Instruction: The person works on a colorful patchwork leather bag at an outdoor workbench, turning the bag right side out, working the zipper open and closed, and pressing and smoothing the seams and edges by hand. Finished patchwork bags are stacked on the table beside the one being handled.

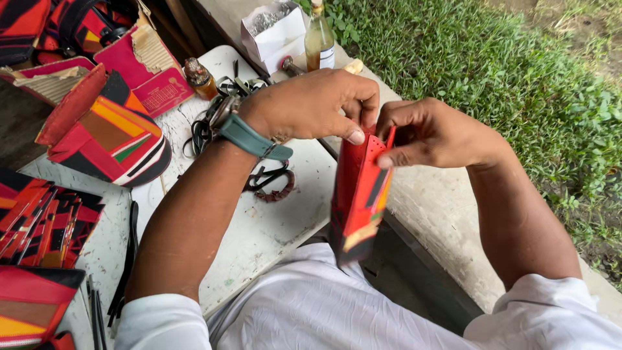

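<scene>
I hold a red leather piece (358, 194) with punched holes and orange, black and cream patches upright over my lap. My left hand (314, 104), with a teal watch strap at the wrist, pinches its top edge from the left. My right hand (431, 133) grips the same top edge from the right, thumb along the front. The fingertips of both hands meet at the piece's upper rim. What lies between the fingers there is hidden.
A white worn table (259, 227) carries black and brown cords (269, 181), a small bottle (201, 79), and colourful patchwork bags (110, 133). More patchwork pieces (42, 223) lie at left. A glass bottle (319, 39) and white box (275, 29) stand on the concrete ledge beside grass.
</scene>
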Action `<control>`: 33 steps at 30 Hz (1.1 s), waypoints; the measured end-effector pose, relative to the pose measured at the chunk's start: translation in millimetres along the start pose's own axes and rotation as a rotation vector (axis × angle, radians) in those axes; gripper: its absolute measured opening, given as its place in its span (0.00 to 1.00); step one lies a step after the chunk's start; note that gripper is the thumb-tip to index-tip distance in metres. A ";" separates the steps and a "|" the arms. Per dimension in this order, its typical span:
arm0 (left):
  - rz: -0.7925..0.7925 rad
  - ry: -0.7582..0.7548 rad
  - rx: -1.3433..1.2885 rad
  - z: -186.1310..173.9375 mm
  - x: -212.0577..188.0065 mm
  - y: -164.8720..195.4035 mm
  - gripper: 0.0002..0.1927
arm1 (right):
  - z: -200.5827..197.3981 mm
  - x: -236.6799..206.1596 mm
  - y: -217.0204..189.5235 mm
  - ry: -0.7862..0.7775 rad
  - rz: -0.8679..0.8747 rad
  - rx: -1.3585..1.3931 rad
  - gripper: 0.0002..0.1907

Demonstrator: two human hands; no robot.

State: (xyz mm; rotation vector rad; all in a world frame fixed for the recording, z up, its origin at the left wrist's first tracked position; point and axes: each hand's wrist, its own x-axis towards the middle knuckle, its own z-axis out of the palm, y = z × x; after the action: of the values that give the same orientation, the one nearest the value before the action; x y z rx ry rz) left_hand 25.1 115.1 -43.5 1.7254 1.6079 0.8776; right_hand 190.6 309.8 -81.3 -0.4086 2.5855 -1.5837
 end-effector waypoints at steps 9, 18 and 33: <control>-0.309 -0.148 -0.093 1.4 9.3 -4.8 0.14 | 1.1 2.1 31.4 0.061 0.111 0.168 0.10; -0.280 -0.140 -0.028 10.0 3.6 -13.2 0.13 | 3.1 -7.0 52.0 0.125 0.051 0.201 0.08; -0.262 0.000 0.046 21.1 8.2 -3.4 0.13 | 3.6 -18.7 21.9 0.168 -0.014 0.006 0.08</control>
State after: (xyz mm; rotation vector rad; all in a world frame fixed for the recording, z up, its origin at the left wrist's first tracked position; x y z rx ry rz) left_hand 40.5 123.5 -58.2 1.4996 1.8168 0.7171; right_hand 205.3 321.1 -103.6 -0.3061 2.7031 -1.6995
